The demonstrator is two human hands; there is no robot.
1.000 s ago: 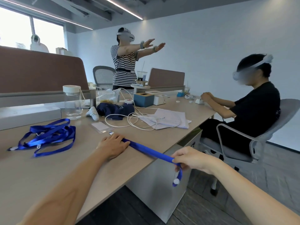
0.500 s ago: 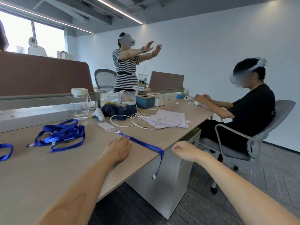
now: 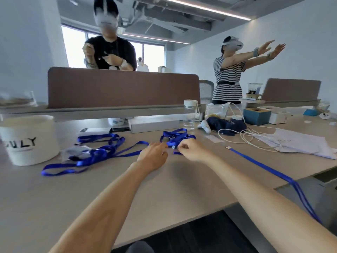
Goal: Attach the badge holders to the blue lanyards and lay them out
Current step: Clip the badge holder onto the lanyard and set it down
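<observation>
While one lanyard [image 3: 255, 162] lies pulled straight to the right of the right hand [image 3: 191, 149], its tail hanging over the desk [image 3: 164, 189] edge, both hands meet at the small bundle of lanyards [image 3: 176, 136] just ahead. The right hand's fingers are curled and seem to pinch a strap end, probably to free one lanyard. The left hand [image 3: 154, 156] is loosely bent at a strap; I cannot tell whether it grips. A bigger tangle [image 3: 98, 152] waits to its left, and a clear badge holder [image 3: 214, 138] lies beyond the right hand.
</observation>
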